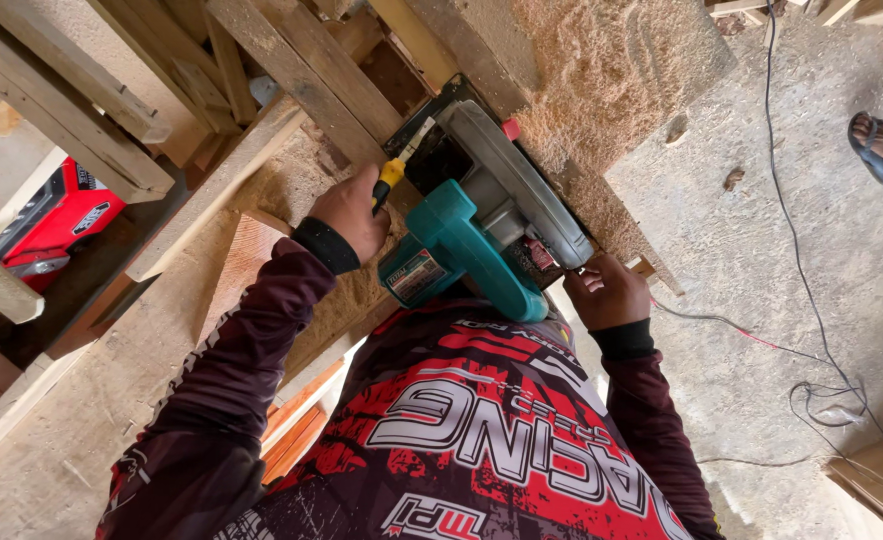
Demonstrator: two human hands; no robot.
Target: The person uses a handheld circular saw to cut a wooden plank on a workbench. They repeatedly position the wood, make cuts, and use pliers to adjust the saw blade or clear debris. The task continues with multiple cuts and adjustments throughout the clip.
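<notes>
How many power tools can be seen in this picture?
2. A teal circular saw lies on the sawdust-covered bench between both hands; a red power tool lies at far left, partly hidden by planks.

A rough carpentry workshop, shown by the stacked unfinished timber planks (112, 110) across the upper left of the frame, the sawdust heap (602, 70) at upper centre, the teal handheld circular saw (482, 225) in the middle, and a black power cable (797, 250) trailing over the bare concrete floor (762, 200) at right.

The circular saw (482, 215) sits on the sawdust-covered bench (602, 70), between the left hand (354, 212) and right hand (610, 292).
</notes>
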